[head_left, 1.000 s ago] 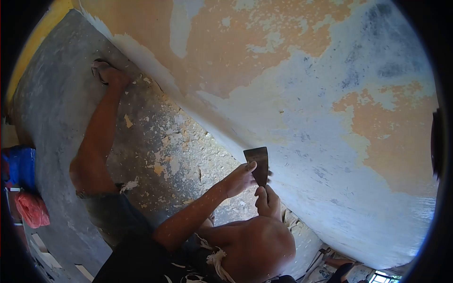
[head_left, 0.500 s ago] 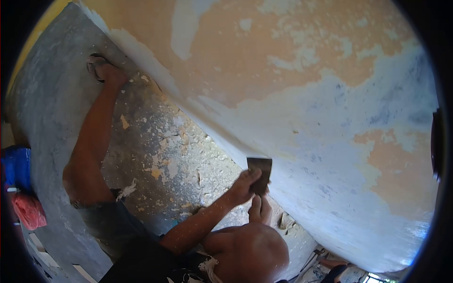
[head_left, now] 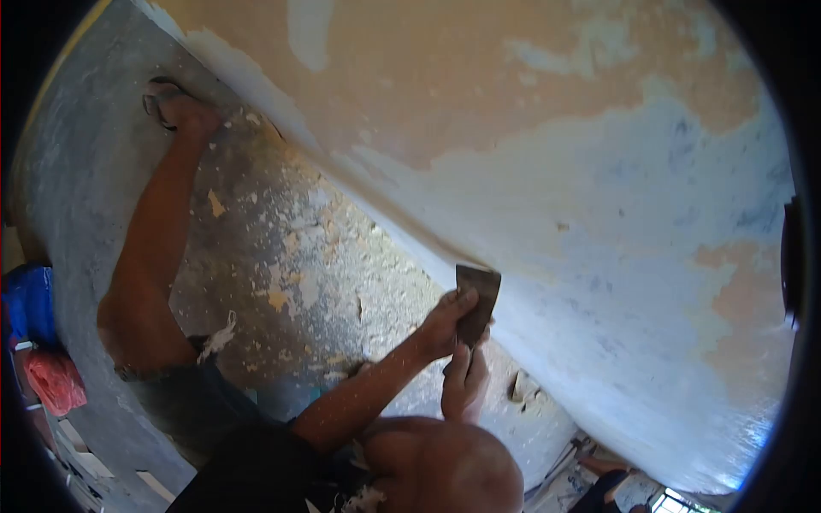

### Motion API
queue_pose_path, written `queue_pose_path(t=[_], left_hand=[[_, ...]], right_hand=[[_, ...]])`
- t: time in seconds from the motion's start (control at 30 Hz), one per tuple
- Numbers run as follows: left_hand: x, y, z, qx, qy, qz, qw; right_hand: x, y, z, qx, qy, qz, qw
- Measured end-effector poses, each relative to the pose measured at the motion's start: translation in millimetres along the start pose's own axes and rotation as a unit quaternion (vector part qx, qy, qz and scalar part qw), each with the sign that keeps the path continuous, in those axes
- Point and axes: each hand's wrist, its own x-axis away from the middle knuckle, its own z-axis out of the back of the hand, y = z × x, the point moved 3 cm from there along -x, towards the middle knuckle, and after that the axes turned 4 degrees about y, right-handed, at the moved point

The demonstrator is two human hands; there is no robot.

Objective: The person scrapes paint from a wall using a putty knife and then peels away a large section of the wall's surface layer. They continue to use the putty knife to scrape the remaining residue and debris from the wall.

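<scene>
A flat, dark metal scraper blade (head_left: 479, 301) stands with its upper edge at the pale wall, close to where the wall meets the floor. My left hand (head_left: 446, 325) is closed on the blade's left side, thumb lying across its face. Just below, my right hand (head_left: 464, 379) is closed at the lower end of the scraper; its wrist disappears behind my bent knee (head_left: 466, 462). A handle, if there is one, is hidden by the hands.
The wall (head_left: 547, 188) carries patchy white and tan layers. Flakes and crumbs litter the grey floor (head_left: 256, 256) along its base. My sandalled foot (head_left: 175, 107) is at upper left. A red plastic bag (head_left: 56, 380) and a blue item (head_left: 30, 303) lie at far left. Another person's limb (head_left: 603, 470) shows at lower right.
The view has shifted slightly, and the scraper with both hands appears a little higher and further right. More of my right hand shows below the blade. Both hands keep their hold.
</scene>
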Motion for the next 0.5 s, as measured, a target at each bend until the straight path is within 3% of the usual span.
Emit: queue_pose_path(t=[0.1, 0.17, 0.23, 0.27, 0.37, 0.43, 0.5], left_hand=[[-4.1, -11.8, -6.9, 0.009, -0.021, 0.015, 1.0], [-15.9, -1.8, -9.7, 0.029, -0.052, -0.039, 0.997], [-22.3, 12.8, -11.6, 0.009, -0.042, -0.089, 0.995], [-20.4, 13.1, 1.6, -0.043, -0.107, -0.056, 0.992], [0.7, -16.2, 18.2, -0.017, 0.049, 0.012, 0.999], [-5.0, -8.8, 11.8, 0.019, 0.028, 0.012, 0.999], [-18.0, 13.8, 4.2, 0.002, -0.034, -0.084, 0.996]], right_hand=[[-11.7, -8.3, 15.7, 0.061, -0.005, 0.027, 0.998], [-24.3, -19.4, 12.2, 0.092, 0.021, 0.09, 0.991], [-25.4, -29.1, 12.1, 0.074, 0.001, 0.081, 0.994], [-24.8, -35.7, 8.8, 0.047, -0.019, 0.084, 0.995], [-4.2, 10.2, 0.8, 0.043, 0.018, 0.049, 0.998], [-18.0, -12.5, -9.5, 0.03, 0.02, 0.081, 0.996], [-16.9, -15.9, -8.4, 0.024, 0.03, 0.087, 0.995]])
